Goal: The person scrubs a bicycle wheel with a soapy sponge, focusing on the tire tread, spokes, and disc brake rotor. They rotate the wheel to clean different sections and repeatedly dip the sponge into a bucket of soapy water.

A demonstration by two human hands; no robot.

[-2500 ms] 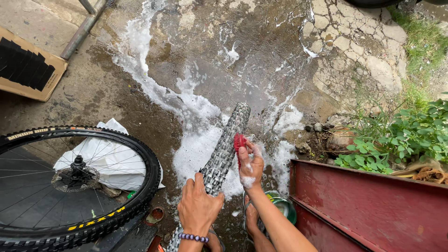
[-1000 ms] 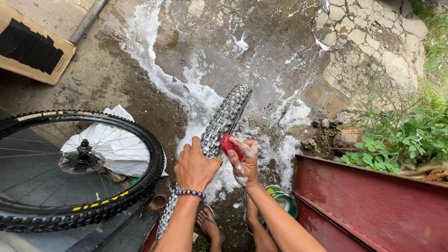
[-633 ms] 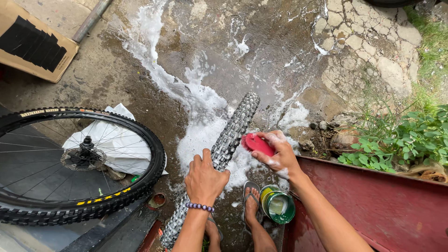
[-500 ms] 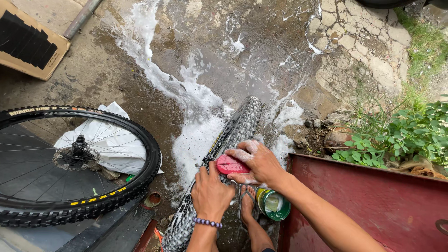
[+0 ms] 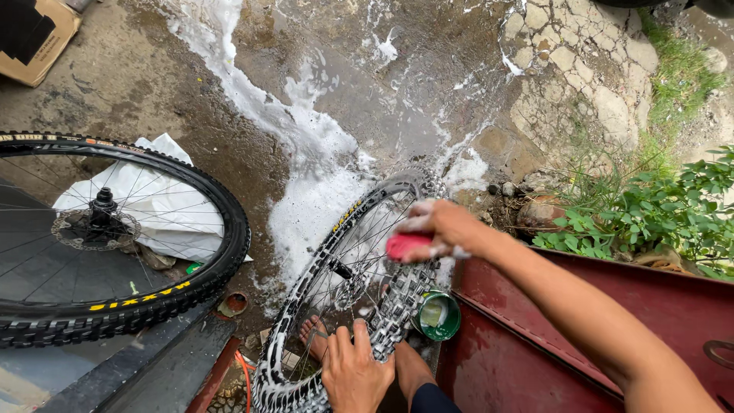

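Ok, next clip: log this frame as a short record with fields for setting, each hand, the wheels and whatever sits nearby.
setting: wet, foamy concrete ground outdoors, weeds at right
left hand: grips the soapy wheel by its tyre, holding it upright
right hand: holds a red sponge against the soapy wheel
second wheel: lies flat at left on a white sheet, black knobby tyre, disc at hub
nearby: green can by the soapy wheel, red metal panel at right, cardboard box at top left, bare foot seen through the spokes
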